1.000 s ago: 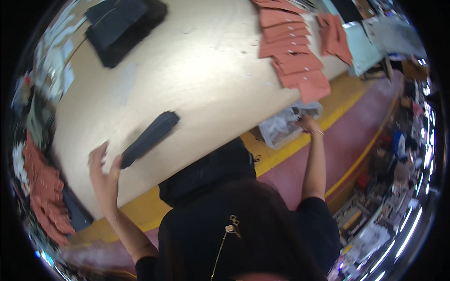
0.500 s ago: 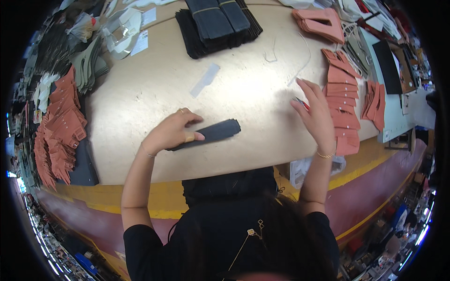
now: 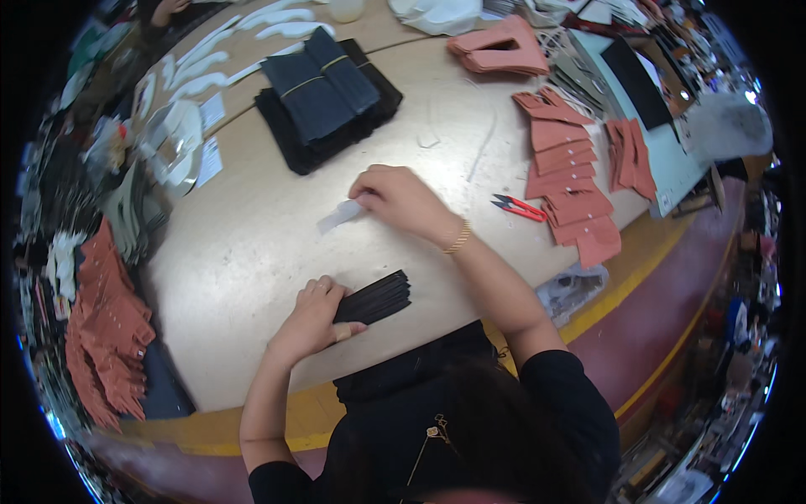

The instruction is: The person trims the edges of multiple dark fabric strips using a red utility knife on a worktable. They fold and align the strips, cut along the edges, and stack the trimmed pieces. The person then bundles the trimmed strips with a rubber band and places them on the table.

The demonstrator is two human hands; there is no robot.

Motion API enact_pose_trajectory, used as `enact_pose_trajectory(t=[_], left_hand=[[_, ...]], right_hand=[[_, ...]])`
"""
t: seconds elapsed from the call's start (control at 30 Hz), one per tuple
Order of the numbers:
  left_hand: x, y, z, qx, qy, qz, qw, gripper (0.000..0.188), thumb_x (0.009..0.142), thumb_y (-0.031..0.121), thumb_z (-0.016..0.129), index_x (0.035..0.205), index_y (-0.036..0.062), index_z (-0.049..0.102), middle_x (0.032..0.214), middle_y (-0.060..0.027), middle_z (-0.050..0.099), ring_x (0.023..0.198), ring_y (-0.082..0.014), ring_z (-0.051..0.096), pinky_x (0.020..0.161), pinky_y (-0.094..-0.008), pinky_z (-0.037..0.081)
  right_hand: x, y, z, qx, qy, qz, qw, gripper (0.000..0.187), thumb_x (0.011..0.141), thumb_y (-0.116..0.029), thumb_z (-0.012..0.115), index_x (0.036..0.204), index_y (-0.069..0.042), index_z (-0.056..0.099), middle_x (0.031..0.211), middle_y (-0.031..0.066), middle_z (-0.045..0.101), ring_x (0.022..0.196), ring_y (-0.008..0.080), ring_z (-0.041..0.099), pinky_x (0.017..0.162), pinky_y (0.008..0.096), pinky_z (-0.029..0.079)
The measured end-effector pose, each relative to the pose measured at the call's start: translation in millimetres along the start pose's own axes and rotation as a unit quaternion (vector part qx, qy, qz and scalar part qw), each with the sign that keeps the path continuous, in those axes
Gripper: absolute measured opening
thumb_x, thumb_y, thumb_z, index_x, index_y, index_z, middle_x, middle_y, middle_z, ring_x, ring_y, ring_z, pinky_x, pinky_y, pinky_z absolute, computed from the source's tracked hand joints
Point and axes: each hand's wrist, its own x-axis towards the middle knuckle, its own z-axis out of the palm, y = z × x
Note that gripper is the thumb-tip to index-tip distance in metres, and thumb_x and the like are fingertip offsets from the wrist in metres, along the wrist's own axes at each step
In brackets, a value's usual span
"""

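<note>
Close to the table's front edge, my left hand (image 3: 315, 319) is wrapped round one end of a stack of narrow black strips (image 3: 374, 298). The stack's layered far end points to the right. Farther up the table, my right hand (image 3: 401, 202) pinches one end of a small whitish translucent strip (image 3: 337, 217), whose other end points to the lower left. Thread snips (image 3: 520, 208) with red handles lie on the table to the right, apart from both hands, their dark points facing left.
Bundled dark pieces (image 3: 319, 92) tied with bands sit at the back. Coral-coloured pieces (image 3: 571, 176) lie in a row on the right, with more coral pieces (image 3: 109, 328) at the left edge. Olive pieces (image 3: 130, 214) and a white curved item (image 3: 172, 147) lie back left. Loose threads (image 3: 478, 155) lie on the tabletop.
My right hand has left the snips on the table and moved left to the whitish strip. My left hand keeps hold of the black stack, now tipped to show its layered edges. The view has turned.
</note>
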Motion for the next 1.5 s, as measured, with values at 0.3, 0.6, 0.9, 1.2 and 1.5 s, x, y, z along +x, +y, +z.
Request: enact_pose_trajectory(t=[0.3, 0.6, 0.9, 1.2, 1.5], left_hand=[[-28, 28, 72, 0.248, 0.176, -0.037, 0.952, 0.071, 0.078, 0.038, 0.070, 0.135, 0.0049, 0.043, 0.118, -0.0117, 0.049, 0.111, -0.0272, 0.045, 0.100, -0.0517, 0.024], [-20, 23, 57, 0.232, 0.200, -0.030, 0.951, 0.064, 0.080, 0.021, 0.071, 0.135, 0.0009, 0.044, 0.114, -0.0181, 0.051, 0.104, -0.0325, 0.050, 0.090, -0.0433, 0.039], [1, 12, 45, 0.236, 0.222, -0.143, 0.935, 0.070, 0.083, 0.036, 0.065, 0.136, -0.0018, 0.039, 0.112, -0.0216, 0.053, 0.099, -0.0361, 0.051, 0.086, -0.0440, 0.041], [-6, -8, 29, 0.016, 0.293, -0.157, 0.943, 0.053, 0.088, 0.033, 0.063, 0.122, -0.0035, 0.048, 0.107, -0.0233, 0.058, 0.098, -0.0383, 0.057, 0.084, -0.0434, 0.046], [11, -73, -46, -0.571, 0.377, -0.199, 0.701, 0.045, 0.093, 0.041, 0.057, 0.108, -0.0010, 0.054, 0.083, -0.0064, 0.057, 0.070, -0.0119, 0.056, 0.063, -0.0253, 0.046]], right_hand=[[-296, 119, -184, 0.245, 0.725, -0.022, 0.644, 0.012, 0.091, 0.002, 0.057, 0.103, 0.002, 0.057, 0.099, 0.0118, 0.063, 0.087, 0.0193, 0.066, 0.079, 0.0314, 0.057], [-475, 250, -4, -0.142, 0.112, 0.658, 0.731, 0.043, 0.078, -0.018, 0.069, 0.118, -0.006, 0.064, 0.080, 0.0154, 0.070, 0.074, 0.0232, 0.070, 0.068, 0.0329, 0.055], [-453, 227, -103, -0.087, 0.257, 0.619, 0.737, 0.043, 0.078, -0.024, 0.069, 0.112, 0.001, 0.064, 0.085, 0.0205, 0.068, 0.069, 0.0251, 0.068, 0.067, 0.0373, 0.054], [-453, 227, -115, -0.192, -0.001, 0.583, 0.789, 0.041, 0.084, -0.031, 0.064, 0.107, 0.002, 0.066, 0.098, 0.0239, 0.067, 0.096, 0.0301, 0.066, 0.082, 0.0386, 0.049], [-320, 60, -142, -0.117, -0.103, 0.551, 0.820, 0.034, 0.085, -0.031, 0.066, 0.093, 0.002, 0.068, 0.078, 0.0158, 0.067, 0.074, 0.0245, 0.066, 0.068, 0.0330, 0.050]])
